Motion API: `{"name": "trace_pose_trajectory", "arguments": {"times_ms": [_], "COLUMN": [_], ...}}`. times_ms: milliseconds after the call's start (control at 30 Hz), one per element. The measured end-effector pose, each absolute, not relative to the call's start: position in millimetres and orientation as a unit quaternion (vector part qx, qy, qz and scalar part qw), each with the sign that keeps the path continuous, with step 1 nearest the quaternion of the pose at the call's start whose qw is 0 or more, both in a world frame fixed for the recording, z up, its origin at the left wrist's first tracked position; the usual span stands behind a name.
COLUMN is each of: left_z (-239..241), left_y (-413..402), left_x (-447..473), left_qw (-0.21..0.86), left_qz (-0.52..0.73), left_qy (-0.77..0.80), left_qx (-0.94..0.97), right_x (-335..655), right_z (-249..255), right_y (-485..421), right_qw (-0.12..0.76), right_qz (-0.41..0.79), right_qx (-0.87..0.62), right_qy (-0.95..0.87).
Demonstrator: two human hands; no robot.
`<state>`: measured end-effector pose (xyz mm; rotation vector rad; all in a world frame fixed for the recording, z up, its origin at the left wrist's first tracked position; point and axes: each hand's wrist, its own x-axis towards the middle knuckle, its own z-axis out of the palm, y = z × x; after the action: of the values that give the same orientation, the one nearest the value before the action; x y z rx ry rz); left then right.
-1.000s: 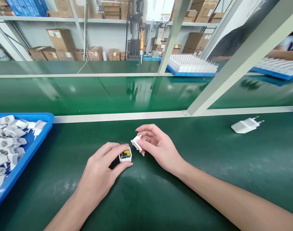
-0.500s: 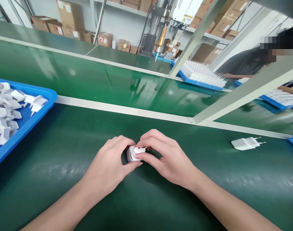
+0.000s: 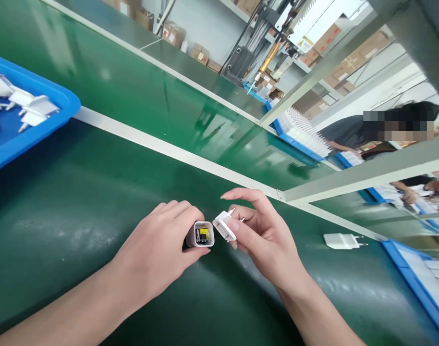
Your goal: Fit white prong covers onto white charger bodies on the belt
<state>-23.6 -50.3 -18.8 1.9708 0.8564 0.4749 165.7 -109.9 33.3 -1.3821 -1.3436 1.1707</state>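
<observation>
Nearest, at the middle of the green worktop (image 3: 97, 192), the person's left hand (image 3: 165, 235) gripped a white housing (image 3: 192, 239) from the left, the thumb on its near side and the fingers curled over its far side, pinching it between them. The housing lay on its side in that grasp, its open end turned to the right, and yellow and black parts (image 3: 204, 232) showed inside.

Just to the right of that opening, the right hand (image 3: 255, 230) pinched a white plug cap (image 3: 224, 226) between the thumb and the fingers behind it, with the index finger lifted away from the cap. The cap was tilted and apart from the housing, its two metal pins pointing to the far right.

Farther to the right, a white charger (image 3: 341, 241) lay on the worktop with its pins to the right, and beyond its right end stood a blue tray (image 3: 406, 269) holding white pieces. At the far left, a blue bin (image 3: 71, 98) held loose white plug pieces (image 3: 35, 111).

Past a pale metal strip (image 3: 179, 151), a tray of white pieces with upright pins (image 3: 302, 127) stood to the far right, near a co-worker in a dark top (image 3: 344, 132). Farther back were a machine with a gold-coloured cylinder (image 3: 270, 57) and cardboard boxes (image 3: 200, 54).
</observation>
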Motion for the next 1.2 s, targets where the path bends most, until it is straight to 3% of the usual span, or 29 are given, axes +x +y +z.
{"name": "trace_pose_trajectory", "arguments": {"times_ms": [167, 233, 400, 467, 667, 1200], "left_z": [-16.4, -16.5, -20.4, -21.7, -22.9, -22.8], "left_y": [-48.4, -48.0, -49.5, -50.1, -50.5, -51.4], "left_x": [-21.4, -21.6, -24.3, -24.6, -23.8, -23.3], "left_qw": [0.459, 0.454, 0.441, 0.428, 0.42, 0.424], "left_qz": [0.198, 0.2, 0.211, 0.225, 0.237, 0.229], "left_qy": [0.34, 0.343, 0.337, 0.329, 0.319, 0.327], "left_qx": [0.797, 0.798, 0.805, 0.811, 0.816, 0.813], "right_x": [173.6, 173.2, 163.7, 160.9, 159.7, 152.8], "right_z": [41.8, 49.2, 49.1, 42.1, 35.6, 34.9], "right_y": [-107.1, -108.5, -114.1, -114.1, -112.5, -113.6], "right_qw": [0.415, 0.394, 0.281, 0.226, 0.164, 0.166], "right_qz": [0.551, 0.528, 0.213, 0.143, 0.12, 0.08], "right_qx": [-0.509, -0.521, -0.562, -0.543, -0.521, -0.525], "right_qy": [-0.514, -0.543, -0.749, -0.796, -0.829, -0.831]}}
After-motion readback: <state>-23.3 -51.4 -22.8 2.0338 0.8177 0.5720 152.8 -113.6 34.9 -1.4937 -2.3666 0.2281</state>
